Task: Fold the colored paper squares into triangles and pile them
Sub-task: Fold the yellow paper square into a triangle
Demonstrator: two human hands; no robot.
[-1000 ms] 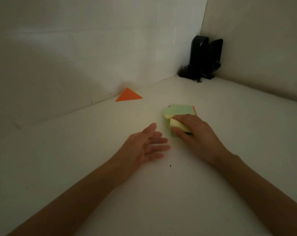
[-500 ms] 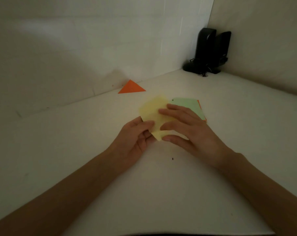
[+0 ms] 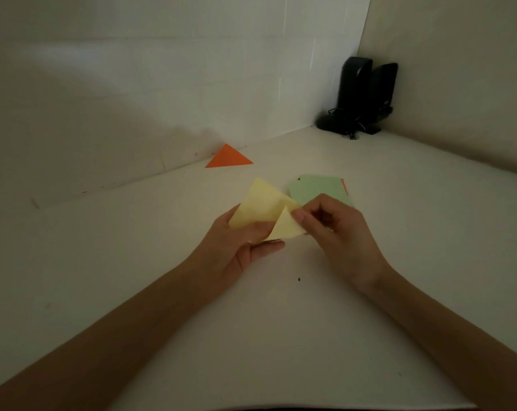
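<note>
Yellow square (image 3: 263, 203): held off the desk (image 3: 281, 336) between both hands.
Left hand (image 3: 239, 250): fingers grip the near-left edge.
Right hand (image 3: 337, 229): fingers pinch the right corner, which is turned over leftward.
Fold line: likely the diagonal; the mating corner lies up-left of the pinch.
Orange triangle (image 3: 229, 159): far left, well apart.

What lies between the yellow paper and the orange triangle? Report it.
Nothing visible. The left hand and right hand hold the yellow paper; only bare table lies between it and the orange triangle by the wall. The green squares sit to the right, off that path.
</note>
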